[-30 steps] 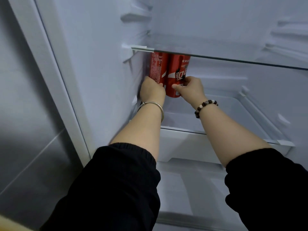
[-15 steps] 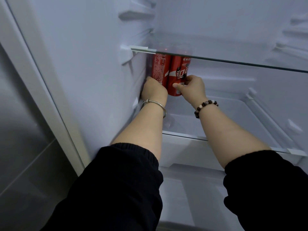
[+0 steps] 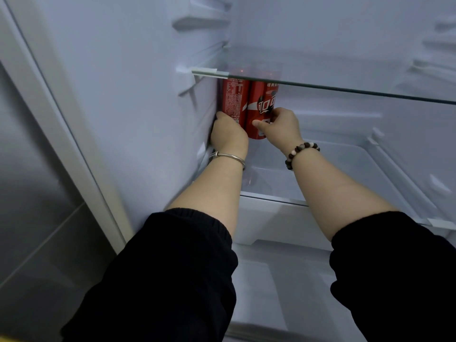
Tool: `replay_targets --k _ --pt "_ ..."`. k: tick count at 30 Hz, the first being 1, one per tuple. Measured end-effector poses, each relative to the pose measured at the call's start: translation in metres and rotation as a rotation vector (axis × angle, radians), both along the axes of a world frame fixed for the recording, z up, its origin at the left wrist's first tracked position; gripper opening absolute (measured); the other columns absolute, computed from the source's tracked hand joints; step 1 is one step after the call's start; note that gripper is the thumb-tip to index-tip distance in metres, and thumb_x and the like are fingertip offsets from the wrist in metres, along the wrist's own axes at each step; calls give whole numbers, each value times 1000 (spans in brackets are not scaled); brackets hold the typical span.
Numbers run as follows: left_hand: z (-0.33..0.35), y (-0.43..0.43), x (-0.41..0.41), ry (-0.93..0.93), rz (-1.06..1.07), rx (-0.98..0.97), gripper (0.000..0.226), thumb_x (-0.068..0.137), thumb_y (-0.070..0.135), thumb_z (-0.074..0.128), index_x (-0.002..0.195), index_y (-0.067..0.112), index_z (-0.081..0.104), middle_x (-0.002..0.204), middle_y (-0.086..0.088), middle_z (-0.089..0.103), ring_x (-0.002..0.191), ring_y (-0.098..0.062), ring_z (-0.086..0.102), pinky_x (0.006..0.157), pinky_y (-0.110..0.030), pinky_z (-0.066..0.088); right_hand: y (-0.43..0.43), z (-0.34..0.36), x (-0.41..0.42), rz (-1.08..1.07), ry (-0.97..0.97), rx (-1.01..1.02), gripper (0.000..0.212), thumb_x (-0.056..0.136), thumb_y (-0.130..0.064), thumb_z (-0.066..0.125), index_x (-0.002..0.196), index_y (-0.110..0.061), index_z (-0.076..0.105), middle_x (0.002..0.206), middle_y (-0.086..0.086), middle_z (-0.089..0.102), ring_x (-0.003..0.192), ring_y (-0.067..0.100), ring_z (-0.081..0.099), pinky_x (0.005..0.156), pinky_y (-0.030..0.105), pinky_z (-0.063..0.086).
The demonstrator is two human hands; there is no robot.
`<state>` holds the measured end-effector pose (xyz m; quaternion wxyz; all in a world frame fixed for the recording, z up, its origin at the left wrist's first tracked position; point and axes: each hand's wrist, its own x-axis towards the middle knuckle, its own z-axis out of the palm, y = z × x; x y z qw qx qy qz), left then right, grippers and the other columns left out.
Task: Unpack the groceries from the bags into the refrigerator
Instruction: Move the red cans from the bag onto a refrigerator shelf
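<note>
Cans, two, red, upright, touching side by side: left can (image 3: 233, 102) and right can (image 3: 262, 107). Both stand deep in the fridge (image 3: 320, 33), just beyond my hands, under the upper shelf (image 3: 345, 91), with the side wall (image 3: 148, 95) close on the outer side of my left hand.

Left hand (image 3: 228, 137): wrapped round the lower part of the left can, fingers squeezed between it and the wall; bangle (image 3: 228, 156) at the wrist.

Right hand (image 3: 281, 129): thumb across the front of the right can, fingers curled round its far side; bracelet (image 3: 302, 151) at the wrist.

Lower shelf (image 3: 320, 174): beneath both hands. The can bases sit at its level, though I cannot tell whether their weight rests on it.

Change: against the views a second and half a second back, I log almost none. Same grips, same pair, same corner.

Meaning: I judge the placing all but done. What remains is to let go with both hands and draw back without tipping the pair. No bags are in view, so I cannot say how much is left to unpack.
</note>
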<state>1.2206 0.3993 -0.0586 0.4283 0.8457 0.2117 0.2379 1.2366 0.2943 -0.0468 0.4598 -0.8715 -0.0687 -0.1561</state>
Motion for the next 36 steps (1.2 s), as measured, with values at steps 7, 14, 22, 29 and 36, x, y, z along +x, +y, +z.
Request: replay_targets --k 7,14,22,29,36 --pt "1 -6 -14 4 -79 -30 55 92 12 55 140 0 30 139 -17 43 124 -32 46 99 -39 39 -7 5 -12 -9 77 -118 49 89 -30 64 126 -2 49 119 9 60 108 21 58 80 24 42" --pt "-7 -10 -48 23 -269 283 77 91 30 58 147 1 13 152 -16 23 139 -32 22 114 -42 24 -39 3 -57 -164 14 -536 45 95 -29 49 132 -3 43 122 16 57 109 31 55 79 34 44" --pt "-20 -21 -124 102 -583 852 63 98 50 28 150 14 17 158 -10 7 145 -30 -1 116 -50 8 -86 -36 -149 -307 -119 -734 50 97 -33 44 133 1 42 139 22 42 131 35 34 108 46 28" --pt "-52 -58 -186 -71 -698 956 65 97 52 29 150 17 16 159 -9 6 146 -29 -7 115 -53 0 -115 -75 -238 -508 -191 -567 49 95 -27 45 134 2 42 144 23 38 136 37 30 113 47 24" --pt "-88 -90 -257 -126 -836 1002 70 96 52 29 151 17 5 159 -11 -1 145 -31 -11 114 -52 -3 -137 -108 -326 -580 -101 -581 51 95 -28 44 137 0 39 147 21 35 139 35 26 113 50 24"
